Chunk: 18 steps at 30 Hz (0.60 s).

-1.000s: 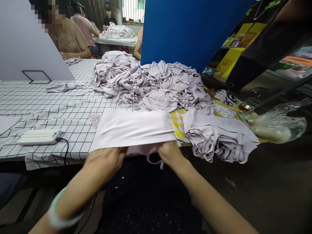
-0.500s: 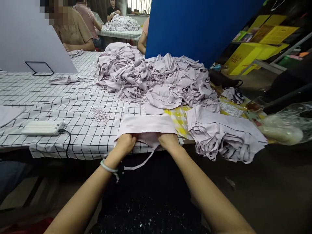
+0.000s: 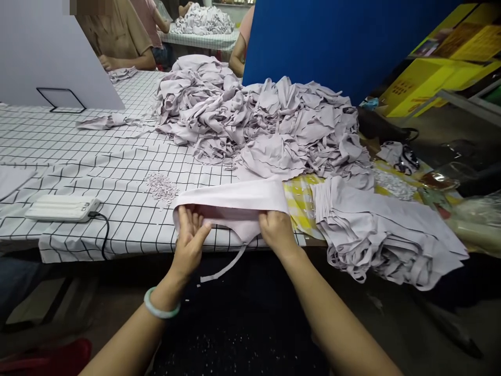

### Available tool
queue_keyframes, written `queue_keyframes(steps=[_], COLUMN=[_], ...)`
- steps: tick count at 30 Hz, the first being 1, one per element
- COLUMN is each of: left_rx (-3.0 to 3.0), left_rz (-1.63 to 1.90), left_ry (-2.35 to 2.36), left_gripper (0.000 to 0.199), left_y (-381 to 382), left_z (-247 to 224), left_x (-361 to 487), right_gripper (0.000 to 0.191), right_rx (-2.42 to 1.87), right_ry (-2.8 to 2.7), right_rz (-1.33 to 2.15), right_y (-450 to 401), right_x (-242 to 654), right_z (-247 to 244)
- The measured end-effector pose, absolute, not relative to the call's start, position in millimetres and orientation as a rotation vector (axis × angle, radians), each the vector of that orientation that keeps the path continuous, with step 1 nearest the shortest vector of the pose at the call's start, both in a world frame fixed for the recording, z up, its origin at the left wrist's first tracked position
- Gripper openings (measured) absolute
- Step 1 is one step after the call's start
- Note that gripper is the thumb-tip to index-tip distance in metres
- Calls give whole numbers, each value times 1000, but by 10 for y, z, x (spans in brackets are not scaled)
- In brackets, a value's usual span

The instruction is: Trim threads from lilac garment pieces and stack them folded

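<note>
A pale lilac strappy garment (image 3: 235,194) lies across the front edge of the table, its wide band held stretched out sideways. One thin strap hangs from it over the edge. My left hand (image 3: 190,230) is open, palm up, with its fingers inside the left end of the band and the thumb apart. At the other end, my right hand (image 3: 277,230) is closed on the garment's lower edge, fingertips partly hidden by the cloth. To the right of that hand is a stack of similar garments (image 3: 371,219), straps dangling off the table.
A big heap of lilac garments (image 3: 250,115) fills the table's middle. Small white scraps (image 3: 161,188) and a white power bank (image 3: 62,208) with a black cable lie on the left. White and blue boards (image 3: 305,47) stand behind. A co-worker (image 3: 121,36) sits across the checked tablecloth (image 3: 129,156).
My left hand has opened from a fist, turned palm up and moved left inside the band, stretching the garment wider. My right hand has shifted slightly right, still gripping. The view has turned a little.
</note>
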<state>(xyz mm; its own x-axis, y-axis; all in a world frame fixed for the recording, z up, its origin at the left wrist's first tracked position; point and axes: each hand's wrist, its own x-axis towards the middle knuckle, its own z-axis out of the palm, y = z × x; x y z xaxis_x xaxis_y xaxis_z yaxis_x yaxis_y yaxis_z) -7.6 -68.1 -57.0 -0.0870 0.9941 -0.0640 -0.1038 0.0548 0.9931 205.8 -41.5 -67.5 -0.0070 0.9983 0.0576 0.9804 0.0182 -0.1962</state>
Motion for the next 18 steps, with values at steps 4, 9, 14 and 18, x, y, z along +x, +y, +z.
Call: queue_keyframes(steps=[4, 9, 14, 18], left_rx=[650, 804, 1759, 2053], left_rz=[1356, 1194, 1056, 1218], left_ry=[1009, 976, 866, 935], left_gripper=[93, 47, 33, 29], left_y=[-587, -640, -533, -441], left_z=[-490, -576, -747, -519], left_x=[-95, -14, 562, 617], right_gripper=[31, 39, 48, 40], right_rx=[-1984, -1701, -1356, -1244], right_ry=[-2100, -1939, -1826, -1849], right_rz=[173, 68, -149, -378], right_y=[-418, -330, -356, -647], right_x=[1940, 1955, 1746, 1867], right_z=[-892, -753, -450, -383])
